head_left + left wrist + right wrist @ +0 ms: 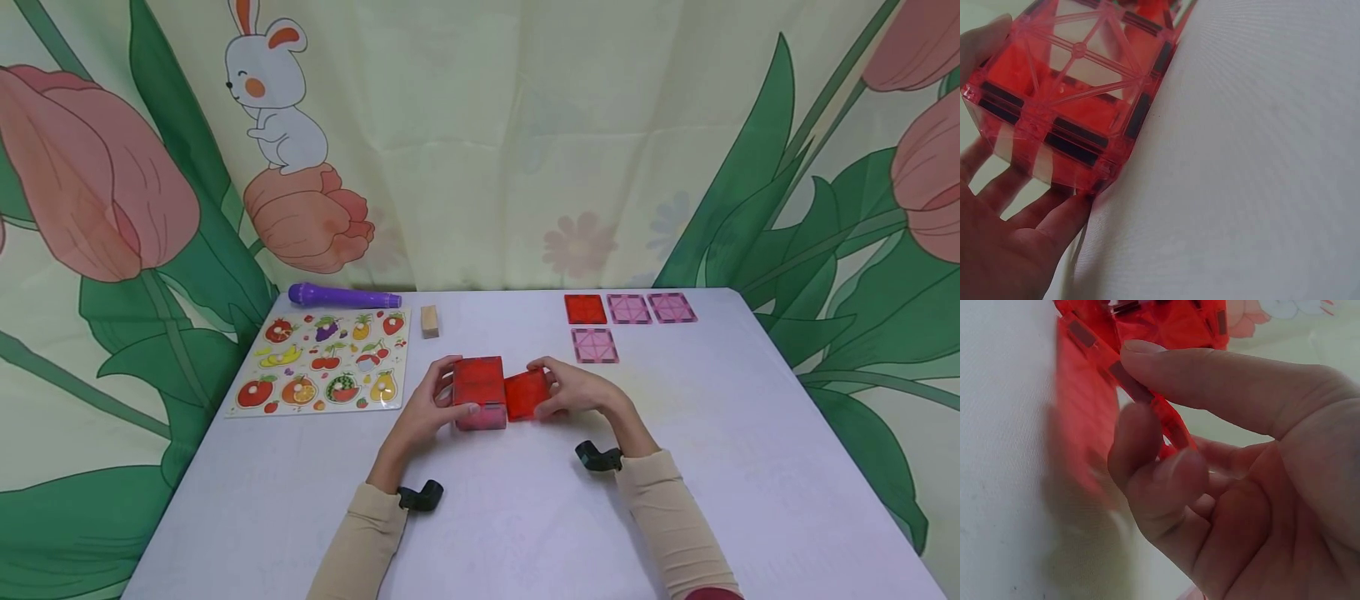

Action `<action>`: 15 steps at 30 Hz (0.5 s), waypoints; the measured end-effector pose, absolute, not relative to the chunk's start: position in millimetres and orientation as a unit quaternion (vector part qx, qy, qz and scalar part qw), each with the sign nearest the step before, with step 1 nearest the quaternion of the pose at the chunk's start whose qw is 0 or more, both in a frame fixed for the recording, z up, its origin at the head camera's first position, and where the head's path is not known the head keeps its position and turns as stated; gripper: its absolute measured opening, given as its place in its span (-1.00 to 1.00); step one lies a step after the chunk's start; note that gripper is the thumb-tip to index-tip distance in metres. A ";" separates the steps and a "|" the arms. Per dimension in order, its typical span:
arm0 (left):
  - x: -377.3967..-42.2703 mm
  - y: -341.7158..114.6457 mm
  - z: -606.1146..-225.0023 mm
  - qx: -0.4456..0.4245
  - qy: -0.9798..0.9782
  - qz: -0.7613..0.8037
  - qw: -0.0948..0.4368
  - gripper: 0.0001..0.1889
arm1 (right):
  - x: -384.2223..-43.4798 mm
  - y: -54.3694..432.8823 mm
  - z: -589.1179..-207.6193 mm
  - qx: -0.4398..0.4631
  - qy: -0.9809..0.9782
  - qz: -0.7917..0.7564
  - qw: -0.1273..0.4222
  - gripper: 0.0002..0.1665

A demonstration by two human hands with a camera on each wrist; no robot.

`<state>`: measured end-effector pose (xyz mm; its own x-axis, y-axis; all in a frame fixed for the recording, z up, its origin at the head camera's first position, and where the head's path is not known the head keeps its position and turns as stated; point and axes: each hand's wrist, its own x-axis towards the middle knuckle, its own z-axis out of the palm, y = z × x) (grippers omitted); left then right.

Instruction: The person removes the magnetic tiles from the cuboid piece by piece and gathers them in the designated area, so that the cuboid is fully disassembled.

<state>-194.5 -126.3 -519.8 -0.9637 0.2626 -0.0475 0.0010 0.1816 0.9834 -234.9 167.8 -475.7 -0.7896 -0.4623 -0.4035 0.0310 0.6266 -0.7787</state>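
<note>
At the middle of the table, my left hand [430,406] grips the left side of a block built from see-through red and pink square magnetic tiles [480,383]. In the left wrist view, its fingers lie along the tile block [1079,69], which has dark magnets along its edges. My right hand [576,390] pinches a single red magnetic tile [525,395] between thumb and fingers. That tile is tilted, its left edge right at the block's right side. Up close in the right wrist view, the thumb lies on one face of the red tile [1172,428] and fingertips on the other.
Behind the right hand lie a flat red tile [585,309] and several pink tiles [629,309]. To the left are a fruit puzzle board [315,367], a purple toy microphone [345,297] and a small wooden block [429,322]. A printed curtain [487,167] hangs behind the table.
</note>
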 end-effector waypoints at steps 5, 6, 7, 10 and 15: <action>-194.6 -126.1 -519.5 0.087 0.761 0.634 0.104 -0.14 | -235.1 169.7 -476.0 -0.135 0.856 -0.410 0.286 -0.06; -194.8 -126.1 -519.7 0.087 0.760 0.635 0.105 -0.14 | -235.2 170.1 -476.5 -0.136 0.856 -0.411 0.284 -0.06; -194.9 -126.0 -519.8 0.087 0.760 0.635 0.105 -0.14 | -235.1 170.5 -476.9 -0.135 0.855 -0.413 0.283 -0.06; -195.2 -126.0 -520.3 0.086 0.760 0.635 0.104 -0.14 | -235.4 171.9 -478.4 -0.132 0.853 -0.421 0.280 -0.05; -194.8 -125.7 -520.1 0.087 0.762 0.634 0.101 -0.14 | -236.3 172.8 -478.8 -0.129 0.858 -0.425 0.257 -0.11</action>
<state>-194.8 -125.7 -520.1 -0.9645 0.2604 -0.0446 0.0034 0.1810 0.9835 -236.3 172.8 -478.8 -0.8345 -0.4401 -0.3316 -0.0027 0.6051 -0.7962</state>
